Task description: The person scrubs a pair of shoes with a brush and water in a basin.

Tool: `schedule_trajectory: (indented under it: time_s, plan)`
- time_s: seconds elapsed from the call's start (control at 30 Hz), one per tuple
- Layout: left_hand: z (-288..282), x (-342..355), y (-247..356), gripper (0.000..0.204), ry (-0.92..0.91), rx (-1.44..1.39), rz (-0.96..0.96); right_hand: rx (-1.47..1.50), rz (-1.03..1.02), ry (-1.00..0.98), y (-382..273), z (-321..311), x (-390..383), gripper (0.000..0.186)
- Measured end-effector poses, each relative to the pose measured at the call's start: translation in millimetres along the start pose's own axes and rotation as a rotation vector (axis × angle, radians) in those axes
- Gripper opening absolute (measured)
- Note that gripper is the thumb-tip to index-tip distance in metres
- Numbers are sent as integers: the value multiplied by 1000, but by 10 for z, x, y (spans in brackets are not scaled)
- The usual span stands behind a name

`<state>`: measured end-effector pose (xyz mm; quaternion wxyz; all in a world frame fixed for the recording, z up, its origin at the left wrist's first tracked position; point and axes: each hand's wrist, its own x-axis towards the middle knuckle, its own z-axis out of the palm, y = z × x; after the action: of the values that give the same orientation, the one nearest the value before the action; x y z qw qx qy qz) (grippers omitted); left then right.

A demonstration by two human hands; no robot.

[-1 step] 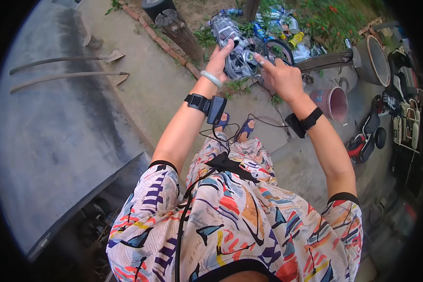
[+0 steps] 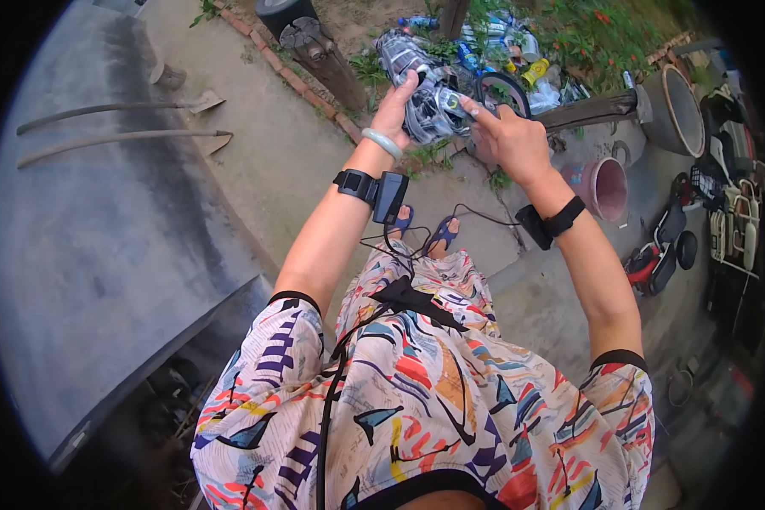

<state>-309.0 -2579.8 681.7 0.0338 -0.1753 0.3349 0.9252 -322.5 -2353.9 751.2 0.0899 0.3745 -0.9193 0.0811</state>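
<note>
Out in front of me, at the top middle, my left hand (image 2: 391, 115) is wrapped round a shiny, crumpled black-and-white bundle (image 2: 429, 112), its thumb lying on top. The bundle looks partly clear, like plastic; its exact kind cannot be made out. My right hand (image 2: 518, 149) is closed at the bundle's right end, fingers against a small grey piece with a yellow-green mark. Some of its fingertips are hidden. A pale bangle and a strapped black device sit on my left wrist, with another device on my right.
Beyond the bundle lie a black wheel-like ring (image 2: 503, 92) and a heap of plastic bottles (image 2: 493, 38). A wooden post (image 2: 331, 72) stands left of them, along a brick edging (image 2: 289, 72). To the right are a pink bucket (image 2: 605, 189), a large pot (image 2: 684, 110) and a red scooter (image 2: 654, 259).
The bundle has tilted very slightly to the left in my hands. Both hands keep their hold.
</note>
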Motion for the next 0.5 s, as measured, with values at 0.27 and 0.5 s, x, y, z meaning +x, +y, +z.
schedule_trajectory:
  time_s: [0.27, 0.5]
  plan:
    - [-99, 79, -111, 67, -134, -215, -56, 687, 378, 174, 132, -77, 89, 49]
    - [99, -7, -266, 60, -257, -308, -277, 397, 195, 348, -19, 213, 554, 47]
